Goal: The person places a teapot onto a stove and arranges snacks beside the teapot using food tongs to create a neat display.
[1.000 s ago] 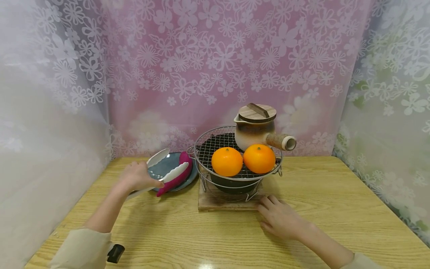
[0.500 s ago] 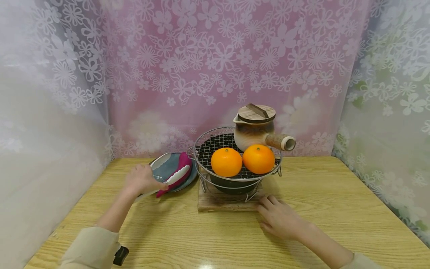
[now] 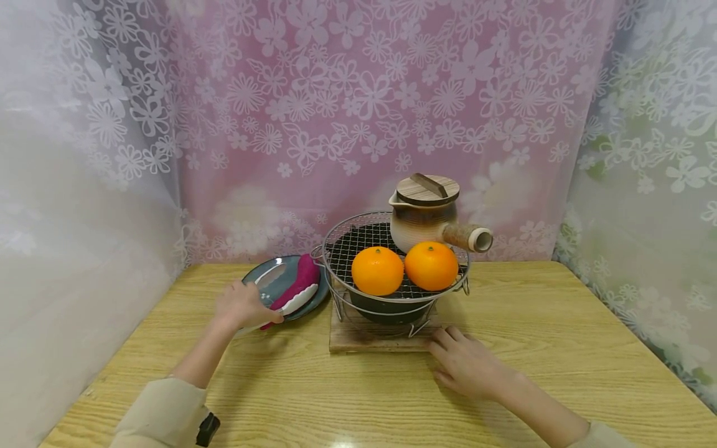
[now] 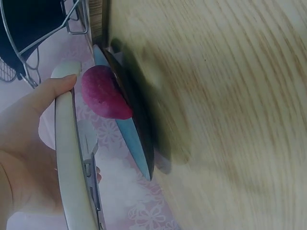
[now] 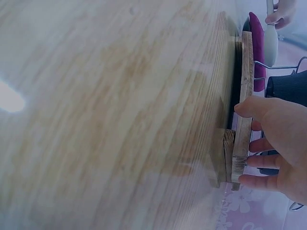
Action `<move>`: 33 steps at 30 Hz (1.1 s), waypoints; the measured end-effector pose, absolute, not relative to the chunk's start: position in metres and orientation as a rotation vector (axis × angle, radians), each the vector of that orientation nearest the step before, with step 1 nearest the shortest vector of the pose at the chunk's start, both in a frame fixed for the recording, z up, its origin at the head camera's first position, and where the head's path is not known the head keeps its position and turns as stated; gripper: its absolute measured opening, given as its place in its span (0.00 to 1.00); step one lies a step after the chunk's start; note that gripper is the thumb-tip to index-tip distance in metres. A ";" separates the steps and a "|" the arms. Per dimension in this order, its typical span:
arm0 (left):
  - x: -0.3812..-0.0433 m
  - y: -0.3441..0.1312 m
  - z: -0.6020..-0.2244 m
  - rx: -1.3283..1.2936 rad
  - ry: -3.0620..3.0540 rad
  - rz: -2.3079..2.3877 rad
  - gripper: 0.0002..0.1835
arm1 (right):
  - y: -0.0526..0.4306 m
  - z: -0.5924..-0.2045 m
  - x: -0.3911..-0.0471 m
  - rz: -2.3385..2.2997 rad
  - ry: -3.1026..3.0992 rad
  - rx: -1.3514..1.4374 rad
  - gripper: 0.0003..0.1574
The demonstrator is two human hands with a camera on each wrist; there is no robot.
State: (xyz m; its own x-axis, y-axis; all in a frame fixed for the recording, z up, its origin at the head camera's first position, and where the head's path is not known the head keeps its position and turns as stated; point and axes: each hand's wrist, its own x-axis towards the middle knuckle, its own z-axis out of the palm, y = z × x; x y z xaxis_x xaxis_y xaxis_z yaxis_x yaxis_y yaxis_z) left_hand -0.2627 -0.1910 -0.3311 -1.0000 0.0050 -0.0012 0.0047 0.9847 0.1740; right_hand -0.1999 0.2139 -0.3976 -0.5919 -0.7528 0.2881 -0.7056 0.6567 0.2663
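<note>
My left hand point(image 3: 242, 305) grips a pair of white tongs point(image 4: 69, 158), thumb along one arm; a metal part shows between the arms in the left wrist view. The tongs' scalloped tips stand apart over the blue-grey plate point(image 3: 254, 274), one on each side of a magenta sweet potato point(image 3: 305, 274) that lies on it. At the front right corner of a wooden board point(image 3: 375, 344), my right hand point(image 3: 467, 364) holds the edge with curled fingers and thumb point(image 5: 249, 106). A round wire-mesh grill point(image 3: 364, 236) on a black bowl-shaped stove point(image 3: 386, 314) stands on this board.
Two oranges point(image 3: 378, 271) sit at the front of the grill. Behind them stands a brown clay teapot point(image 3: 417, 233) with a wooden lid and a side handle pointing right. Floral curtains point(image 3: 358, 124) close off the back and sides of the wooden table point(image 3: 358, 398).
My left hand has moved right and a little down, bringing the tongs lower over the plate, tips now around the sweet potato. My right hand has stayed at the board.
</note>
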 end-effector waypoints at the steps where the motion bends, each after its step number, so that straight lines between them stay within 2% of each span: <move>1: -0.263 -0.191 -0.332 0.007 3.126 0.273 0.44 | 0.214 -0.398 -0.200 -0.171 -2.502 1.151 0.26; 26: -0.269 -0.181 -0.348 -0.001 3.112 0.270 0.42 | 0.214 -0.400 -0.200 -0.140 -2.537 1.128 0.26; 33: -0.270 -0.180 -0.349 -0.019 3.107 0.247 0.38 | 0.215 -0.400 -0.200 -0.154 -2.529 1.128 0.26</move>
